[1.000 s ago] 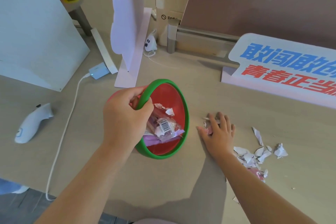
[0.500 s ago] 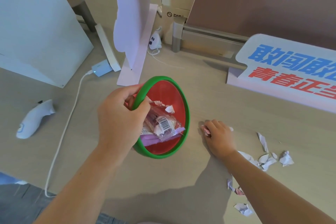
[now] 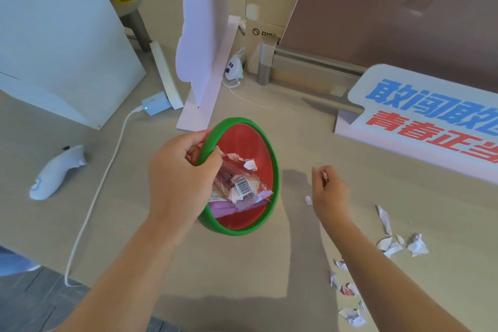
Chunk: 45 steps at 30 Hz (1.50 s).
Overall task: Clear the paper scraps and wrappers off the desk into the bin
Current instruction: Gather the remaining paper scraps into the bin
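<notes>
A pale beige worktop (image 3: 269, 272) fills most of the view, lit evenly with soft shadows. Along its far edge stands a brown rounded partition panel (image 3: 390, 16) on a grey metal rail (image 3: 310, 62). A large white board (image 3: 54, 35) leans at the left, with a grey post (image 3: 137, 29) behind it. At the lower left, past the worktop's edge, dark grey floor (image 3: 29, 302) shows.

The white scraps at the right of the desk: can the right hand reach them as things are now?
Probably yes. The white scraps lie bare on the desk, close beside the right forearm, nothing between. But the right hand is raised and already pinches a small scrap, so it should empty first.
</notes>
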Motion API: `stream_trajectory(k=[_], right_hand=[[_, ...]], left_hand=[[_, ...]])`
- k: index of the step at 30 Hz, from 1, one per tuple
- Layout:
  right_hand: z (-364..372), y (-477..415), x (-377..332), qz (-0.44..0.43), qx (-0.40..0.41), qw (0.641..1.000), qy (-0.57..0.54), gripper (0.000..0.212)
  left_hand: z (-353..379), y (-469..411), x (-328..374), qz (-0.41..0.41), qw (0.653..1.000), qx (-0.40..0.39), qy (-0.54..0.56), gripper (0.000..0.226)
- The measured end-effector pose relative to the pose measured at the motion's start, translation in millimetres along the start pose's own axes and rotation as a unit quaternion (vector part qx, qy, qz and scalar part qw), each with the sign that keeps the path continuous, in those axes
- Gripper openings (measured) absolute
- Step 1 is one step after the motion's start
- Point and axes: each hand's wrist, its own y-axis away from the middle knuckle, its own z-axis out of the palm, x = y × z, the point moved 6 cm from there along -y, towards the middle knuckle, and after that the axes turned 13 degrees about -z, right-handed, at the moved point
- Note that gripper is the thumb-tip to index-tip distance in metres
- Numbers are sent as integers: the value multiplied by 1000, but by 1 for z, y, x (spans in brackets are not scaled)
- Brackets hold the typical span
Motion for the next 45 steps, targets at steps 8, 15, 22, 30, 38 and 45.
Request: stream_trajectory(k=[8, 15, 22, 30, 38, 45], right_hand=[[15, 20, -159, -126, -37, 975, -181, 21], [57, 43, -176, -215, -156, 964, -12, 20], [11, 53, -169, -264, -32, 960, -87, 14], [-2, 21, 16, 132, -40, 990, 31, 19], [20, 29, 35, 13, -158, 974, 164, 6], [-42, 43, -50, 13, 52, 998, -43, 9]], left_hand=[[1, 19, -4, -7, 1000, -6, 14, 28], [-11, 34, -7, -26, 999, -10, 17, 18], [-13, 43, -8, -18, 1000, -12, 13, 27], [-1, 40, -3, -23, 1000, -8, 15, 21], [15, 33, 5, -8, 1000, -2, 12, 28], [18, 43, 5, -19, 1000, -14, 18, 23]])
